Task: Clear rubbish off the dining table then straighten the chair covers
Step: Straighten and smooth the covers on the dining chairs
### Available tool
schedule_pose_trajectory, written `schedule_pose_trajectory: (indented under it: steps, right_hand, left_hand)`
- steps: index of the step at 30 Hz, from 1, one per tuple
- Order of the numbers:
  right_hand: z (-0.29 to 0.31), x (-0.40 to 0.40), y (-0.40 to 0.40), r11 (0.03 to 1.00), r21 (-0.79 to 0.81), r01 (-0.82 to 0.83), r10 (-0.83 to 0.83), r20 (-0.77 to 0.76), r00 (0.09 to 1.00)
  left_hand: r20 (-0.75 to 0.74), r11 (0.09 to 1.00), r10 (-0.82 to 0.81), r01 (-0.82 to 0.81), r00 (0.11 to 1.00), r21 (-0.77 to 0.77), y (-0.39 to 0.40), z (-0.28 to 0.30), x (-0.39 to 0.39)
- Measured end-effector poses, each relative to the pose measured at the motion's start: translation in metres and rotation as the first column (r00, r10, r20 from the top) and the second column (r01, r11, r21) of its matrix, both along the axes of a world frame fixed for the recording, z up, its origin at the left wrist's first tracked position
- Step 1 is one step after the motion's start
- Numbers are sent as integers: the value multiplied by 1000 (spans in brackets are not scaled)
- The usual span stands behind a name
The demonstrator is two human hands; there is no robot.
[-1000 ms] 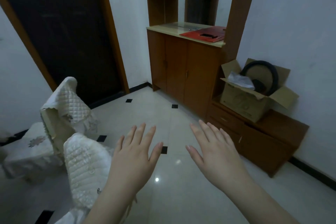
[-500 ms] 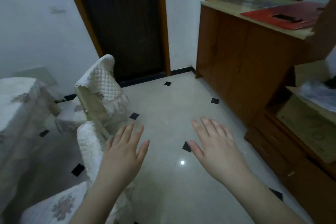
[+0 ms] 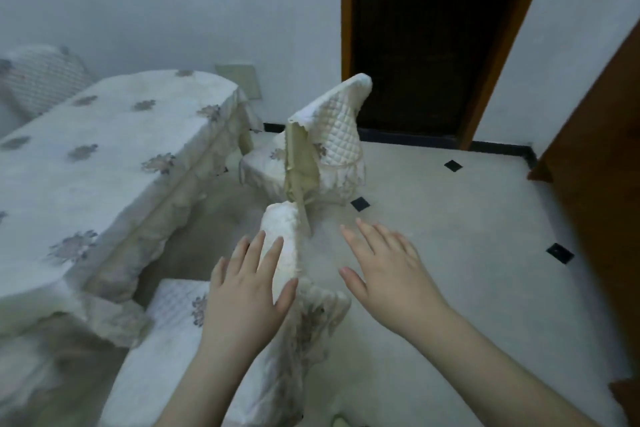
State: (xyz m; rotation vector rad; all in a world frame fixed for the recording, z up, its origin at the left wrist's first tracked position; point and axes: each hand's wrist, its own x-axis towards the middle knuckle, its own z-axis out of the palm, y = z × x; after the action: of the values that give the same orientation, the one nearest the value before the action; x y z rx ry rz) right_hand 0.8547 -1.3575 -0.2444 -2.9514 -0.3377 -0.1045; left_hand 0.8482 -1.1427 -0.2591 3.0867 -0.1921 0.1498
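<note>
The dining table (image 3: 104,163) stands at the left under a white cloth with grey flower prints. A near chair (image 3: 173,315) with a white quilted cover sits below me; its covered backrest (image 3: 282,232) rises between my hands. My left hand (image 3: 247,291) hovers with straight fingers over that backrest. My right hand (image 3: 384,267) is spread open to its right, above the floor. A far chair (image 3: 325,135) wears a quilted cover that hangs crooked, with the cream chair back bared on its left side.
A dark doorway (image 3: 426,38) with an orange-brown frame lies beyond the far chair. A wooden cabinet (image 3: 602,149) edges the right side. Pale tiles with small black diamonds cover the floor (image 3: 467,253). Another covered chair (image 3: 41,76) stands behind the table at far left.
My view has swung left and down, bringing the table and the near chair into sight. Both hands have stayed open and moved over the near chair's backrest.
</note>
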Motion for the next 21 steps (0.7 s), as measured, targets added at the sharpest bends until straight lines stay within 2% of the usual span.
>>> schedule_pose_trajectory:
  steps: [5, 10, 15, 19, 21]
  right_hand:
    - [-2, 58, 29, 981, -90, -172, 173, -2, 985]
    - [-24, 100, 55, 936, -101, -336, 330, -70, 941]
    - [-57, 135, 74, 825, -141, -548, 527, -161, 835]
    - [-74, 170, 80, 694, -114, -711, 662, -288, 692]
    - [-82, 187, 82, 636, -92, -766, 716, -300, 630]
  left_hand:
    - [-27, 996, 75, -77, 997, -38, 27, -20, 22]
    - [-40, 983, 173, -176, 984, -57, 51, -35, 30]
    - [-28, 956, 258, -260, 966, -139, 56, -54, 26]
    - [-38, 915, 352, -352, 935, -198, 43, -71, 23]
    - [-55, 886, 417, -419, 907, -198, 33, -77, 24]
